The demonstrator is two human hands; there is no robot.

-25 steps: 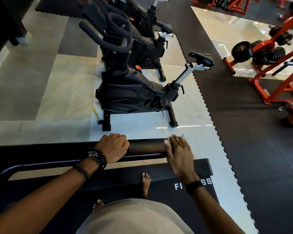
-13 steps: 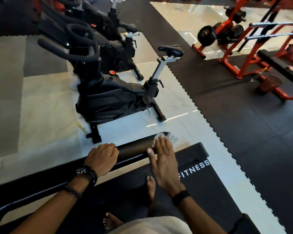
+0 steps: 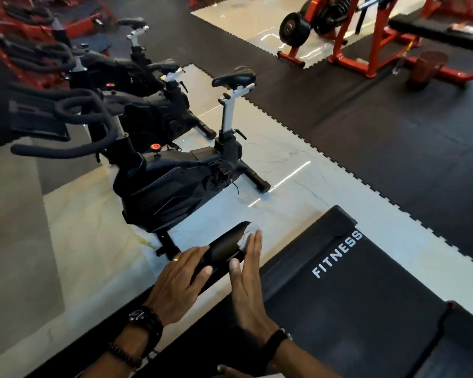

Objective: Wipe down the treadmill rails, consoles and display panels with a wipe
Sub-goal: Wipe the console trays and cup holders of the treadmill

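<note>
At nine o'clock of the treadmill handrail (image 3: pixel 225 248), the left hand (image 3: pixel 175 286) grasps it, fingers curled over the top. At three o'clock the right hand (image 3: pixel 247 279), fingers straight, presses a white wipe (image 3: pixel 247 236) against the rail's end. Treadmill belt (image 3: pixel 352 296) lies at four o'clock.

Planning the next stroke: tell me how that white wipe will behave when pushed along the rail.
The crumpled white wipe is probably floppy and light, bunching under the right hand. On the smooth black padded rail it likely slides easily, and may slip off the end.
</note>
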